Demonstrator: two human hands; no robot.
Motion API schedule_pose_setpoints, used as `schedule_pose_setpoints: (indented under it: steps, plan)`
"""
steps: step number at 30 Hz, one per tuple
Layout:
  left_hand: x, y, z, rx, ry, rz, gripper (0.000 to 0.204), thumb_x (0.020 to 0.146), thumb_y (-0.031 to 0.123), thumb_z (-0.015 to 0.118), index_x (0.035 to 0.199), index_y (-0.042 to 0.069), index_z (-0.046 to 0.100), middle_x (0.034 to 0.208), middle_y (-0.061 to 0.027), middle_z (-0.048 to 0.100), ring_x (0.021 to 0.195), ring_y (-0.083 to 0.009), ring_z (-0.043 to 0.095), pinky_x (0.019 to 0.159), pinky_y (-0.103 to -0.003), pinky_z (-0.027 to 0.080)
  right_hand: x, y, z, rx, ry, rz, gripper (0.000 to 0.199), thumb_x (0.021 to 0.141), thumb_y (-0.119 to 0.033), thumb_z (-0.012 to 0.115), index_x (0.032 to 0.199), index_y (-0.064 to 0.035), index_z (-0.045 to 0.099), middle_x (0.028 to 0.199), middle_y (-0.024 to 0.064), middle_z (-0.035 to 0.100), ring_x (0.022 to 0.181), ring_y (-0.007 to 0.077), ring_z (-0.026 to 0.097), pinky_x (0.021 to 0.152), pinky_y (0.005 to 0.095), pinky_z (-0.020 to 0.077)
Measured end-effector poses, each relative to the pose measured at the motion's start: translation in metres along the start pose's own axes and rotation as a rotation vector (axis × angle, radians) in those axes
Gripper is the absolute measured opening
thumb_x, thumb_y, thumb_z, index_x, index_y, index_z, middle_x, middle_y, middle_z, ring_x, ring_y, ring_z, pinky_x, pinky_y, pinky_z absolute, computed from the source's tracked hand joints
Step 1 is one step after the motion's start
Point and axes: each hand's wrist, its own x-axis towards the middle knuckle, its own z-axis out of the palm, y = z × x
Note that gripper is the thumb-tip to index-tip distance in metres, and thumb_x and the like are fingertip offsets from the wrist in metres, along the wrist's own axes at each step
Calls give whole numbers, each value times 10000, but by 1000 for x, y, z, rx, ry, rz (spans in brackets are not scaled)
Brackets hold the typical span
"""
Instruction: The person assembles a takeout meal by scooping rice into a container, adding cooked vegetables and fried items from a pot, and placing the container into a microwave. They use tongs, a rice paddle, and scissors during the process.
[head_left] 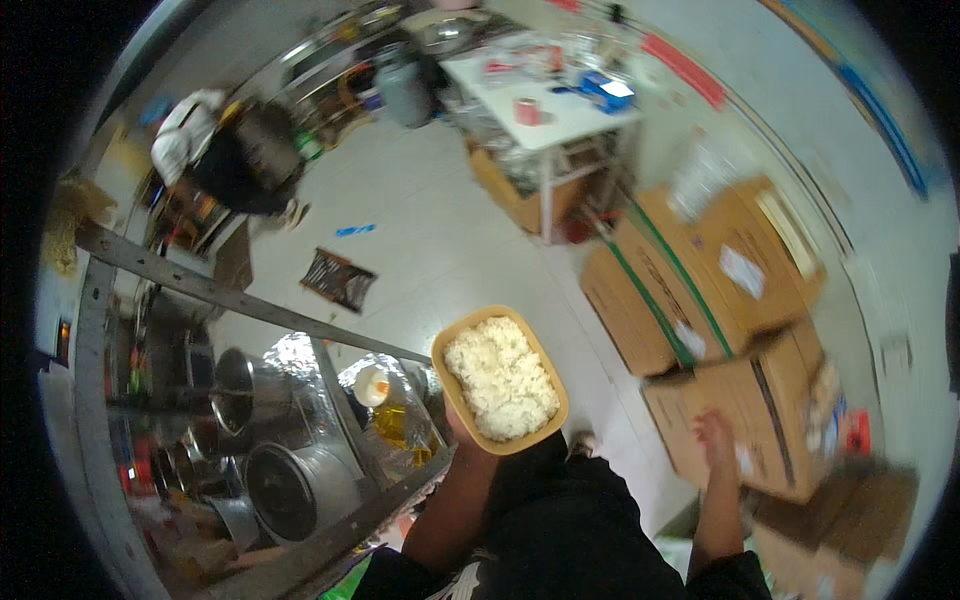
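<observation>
A tan rectangular container (443,372) with rounded corners is in front of me, filled with white cooked rice (500,380). My left hand (464,430) grips it from beneath its near left side; most of the fingers are hidden under it. The container hangs over the floor beside a metal rack. Off to the right, my right hand (713,437) holds nothing. It is slightly blurred, with fingers loosely apart, in front of a cardboard box (680,430).
On the left a metal shelf rack (200,285) bears several pots, including a large silver pot (310,490). Taped cardboard boxes (690,270) are stacked at right. Farther off are a white table (500,85), a gas cylinder (403,90), and a bending person (215,150). A dark slatted piece (340,280) lies on the floor.
</observation>
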Motion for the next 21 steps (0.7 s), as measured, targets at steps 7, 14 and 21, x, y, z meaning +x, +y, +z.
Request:
schedule_pose_setpoints:
  steps: [7, 14, 21]
  plan:
    - [178, 154, -53, 110, 281, 287, 881, 894, 728, 507, 1569, 186, 345, 1570, -174, 404, 1425, -475, 377, 1141, -689, 319, 230, -221, 224, -276, -270, -272, 387, 943, -197, 659, 1299, -50, 621, 1206, 78, 650, 1053, 175, 633, 820, 295, 504]
    - [354, 291, -52, -10, 136, 271, 737, 968, 655, 432, 1553, 210, 377, 1564, -105, 427, 1409, -408, 420, 1166, -661, 295, 297, -238, 456, -533, -1194, 364, 562, 934, -155, 706, 1454, -54, 518, 1333, 93, 610, 1114, 132, 613, 1001, 285, 466]
    - [444, 469, -62, -141, 132, 491, 629, 1014, 594, 394, 1540, 251, 407, 1550, -56, 453, 1381, -351, 474, 1137, -609, 365, 412, -182, 655, -887, -576, 246, 143, 958, -168, 674, 948, -29, 708, 802, 13, 671, 679, 123, 614, 582, 265, 500]
